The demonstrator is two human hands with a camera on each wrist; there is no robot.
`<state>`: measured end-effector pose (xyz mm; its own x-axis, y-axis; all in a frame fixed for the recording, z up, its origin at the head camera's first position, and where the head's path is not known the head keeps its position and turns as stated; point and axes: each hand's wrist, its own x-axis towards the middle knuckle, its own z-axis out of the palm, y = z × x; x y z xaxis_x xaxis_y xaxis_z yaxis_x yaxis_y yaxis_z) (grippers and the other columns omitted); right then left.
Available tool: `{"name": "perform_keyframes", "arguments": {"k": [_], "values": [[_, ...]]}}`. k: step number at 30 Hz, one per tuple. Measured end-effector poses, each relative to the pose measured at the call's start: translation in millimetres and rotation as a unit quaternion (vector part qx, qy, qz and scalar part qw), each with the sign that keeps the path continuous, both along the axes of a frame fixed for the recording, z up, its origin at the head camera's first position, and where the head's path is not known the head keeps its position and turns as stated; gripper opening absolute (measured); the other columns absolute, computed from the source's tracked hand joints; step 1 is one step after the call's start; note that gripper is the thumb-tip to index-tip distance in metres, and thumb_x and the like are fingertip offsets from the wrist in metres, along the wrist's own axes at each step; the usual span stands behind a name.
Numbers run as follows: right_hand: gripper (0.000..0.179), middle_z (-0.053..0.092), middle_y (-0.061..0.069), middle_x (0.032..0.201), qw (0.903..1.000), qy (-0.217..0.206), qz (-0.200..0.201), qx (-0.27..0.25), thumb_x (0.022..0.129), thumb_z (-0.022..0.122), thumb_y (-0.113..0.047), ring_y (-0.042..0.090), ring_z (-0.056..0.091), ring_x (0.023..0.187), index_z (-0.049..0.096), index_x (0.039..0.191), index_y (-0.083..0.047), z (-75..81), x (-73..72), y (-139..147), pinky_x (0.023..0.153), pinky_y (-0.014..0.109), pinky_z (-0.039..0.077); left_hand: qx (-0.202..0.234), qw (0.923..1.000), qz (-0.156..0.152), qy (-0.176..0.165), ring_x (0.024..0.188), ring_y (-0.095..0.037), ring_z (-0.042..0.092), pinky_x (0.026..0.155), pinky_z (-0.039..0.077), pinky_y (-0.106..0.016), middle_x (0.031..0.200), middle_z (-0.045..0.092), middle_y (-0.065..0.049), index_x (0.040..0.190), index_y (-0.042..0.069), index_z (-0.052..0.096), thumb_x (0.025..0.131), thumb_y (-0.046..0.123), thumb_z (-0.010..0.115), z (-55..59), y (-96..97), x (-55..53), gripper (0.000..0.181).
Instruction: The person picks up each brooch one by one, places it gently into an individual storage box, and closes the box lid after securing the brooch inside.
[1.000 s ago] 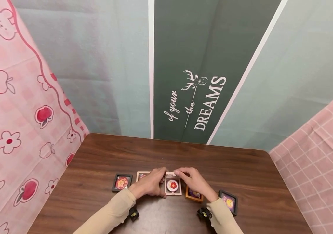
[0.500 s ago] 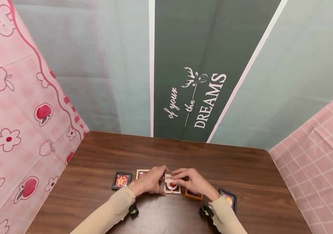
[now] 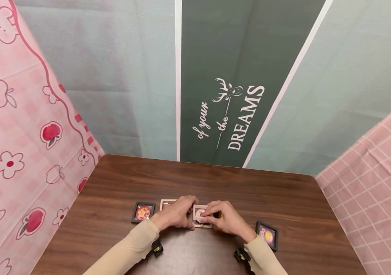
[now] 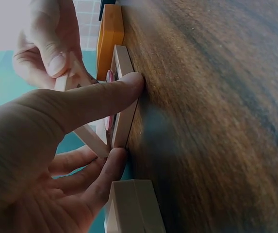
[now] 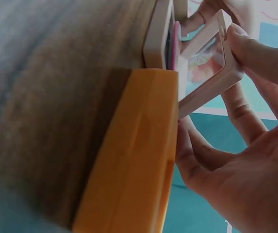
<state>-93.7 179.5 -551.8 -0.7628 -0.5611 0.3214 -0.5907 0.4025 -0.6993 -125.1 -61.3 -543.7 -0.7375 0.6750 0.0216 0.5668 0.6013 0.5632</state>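
Note:
A small pale pink display case (image 3: 202, 226) lies on the table between the hands, its framed lid (image 5: 211, 92) with clear film tilted over the base. Inside is a round badge (image 4: 110, 97), seen edge-on in the left wrist view; in the head view the lid and fingers partly cover it. My left hand (image 3: 177, 214) holds the base, thumb on the near edge and fingertips at the far edge, where lid and base meet. My right hand (image 3: 228, 217) pinches the lid's free edge between thumb and fingers.
Beside the pink case stands an orange case (image 5: 129, 155), mostly hidden by my right hand in the head view. Another pink case (image 3: 163, 203) is partly under my left hand. Dark cases with badges lie at far left (image 3: 143, 212) and far right (image 3: 267, 235) of the wooden table (image 3: 188, 179).
My right hand has swung the lid from nearly upright down toward the base, and the red flower badge is now mostly covered. My left hand stays in place on the case.

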Motion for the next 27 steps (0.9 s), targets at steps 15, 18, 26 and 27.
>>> {"name": "perform_keyframes", "arguments": {"k": [15, 18, 26, 27], "values": [[0.013, 0.072, -0.017, 0.088, 0.9979, 0.030, -0.030, 0.050, 0.085, 0.091, -0.013, 0.025, 0.064, 0.112, 0.087, 0.091, -0.023, -12.8, 9.8, -3.4, 0.102, 0.041, 0.050, -0.006, 0.9999, 0.004, -0.011, 0.092, -0.010, 0.058, 0.079, 0.051, -0.022, 0.104, 0.064, 0.001, 0.124, 0.008, 0.067, 0.066, 0.020, 0.103, -1.4, 1.0, 0.4, 0.069], [0.011, 0.071, -0.019, 0.088, 0.9971, 0.029, -0.036, 0.061, 0.084, 0.092, -0.016, 0.027, 0.063, 0.117, 0.087, 0.090, -0.023, -14.3, 10.6, -4.1, 0.103, 0.045, 0.048, 0.002, 0.9999, -0.003, -0.010, 0.094, -0.012, 0.060, 0.082, 0.052, -0.023, 0.106, 0.065, -0.001, 0.124, 0.006, 0.066, 0.066, 0.019, 0.104, -2.1, 0.5, -0.3, 0.070], [0.009, 0.069, -0.021, 0.086, 0.9955, 0.024, -0.045, 0.080, 0.084, 0.092, -0.018, 0.026, 0.062, 0.118, 0.087, 0.086, -0.025, -14.0, 11.8, -6.0, 0.101, 0.051, 0.045, -0.009, 0.9999, -0.010, 0.006, 0.101, -0.013, 0.061, 0.087, 0.053, -0.024, 0.114, 0.067, 0.000, 0.127, 0.008, 0.067, 0.069, 0.032, 0.102, -5.1, -2.2, 2.7, 0.071], [0.010, 0.069, -0.021, 0.086, 0.9952, 0.025, -0.047, 0.082, 0.084, 0.093, -0.018, 0.025, 0.062, 0.118, 0.087, 0.086, -0.026, -14.5, 12.0, -6.3, 0.100, 0.051, 0.044, -0.008, 0.9999, -0.011, 0.008, 0.100, -0.013, 0.060, 0.086, 0.053, -0.024, 0.114, 0.067, 0.000, 0.127, 0.008, 0.067, 0.070, 0.034, 0.101, -5.8, -2.3, 2.8, 0.071]]}}
